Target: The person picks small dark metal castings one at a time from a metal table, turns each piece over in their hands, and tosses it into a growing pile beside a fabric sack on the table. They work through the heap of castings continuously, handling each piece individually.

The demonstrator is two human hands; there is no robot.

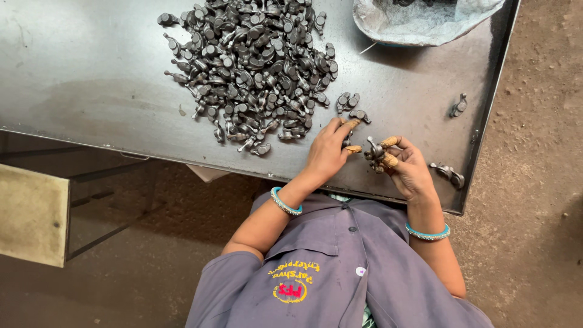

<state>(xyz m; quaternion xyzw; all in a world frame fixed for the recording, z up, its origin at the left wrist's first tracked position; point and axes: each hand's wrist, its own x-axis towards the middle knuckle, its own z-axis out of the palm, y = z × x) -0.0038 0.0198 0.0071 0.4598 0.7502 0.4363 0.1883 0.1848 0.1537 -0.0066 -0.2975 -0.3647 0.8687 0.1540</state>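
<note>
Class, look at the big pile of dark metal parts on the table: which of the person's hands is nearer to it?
Left. The left hand rests just beside the pile, at its lower right edge; the right hand holds a small metal part farther away.

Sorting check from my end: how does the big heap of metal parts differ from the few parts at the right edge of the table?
The big heap holds many parts piled on each other at the table's middle; the right-edge parts are few, lying singly and apart. The heap sits beyond the left hand; the edge parts lie beside the right hand, which holds a part. Both look like the same dark grey metal pieces.
</note>
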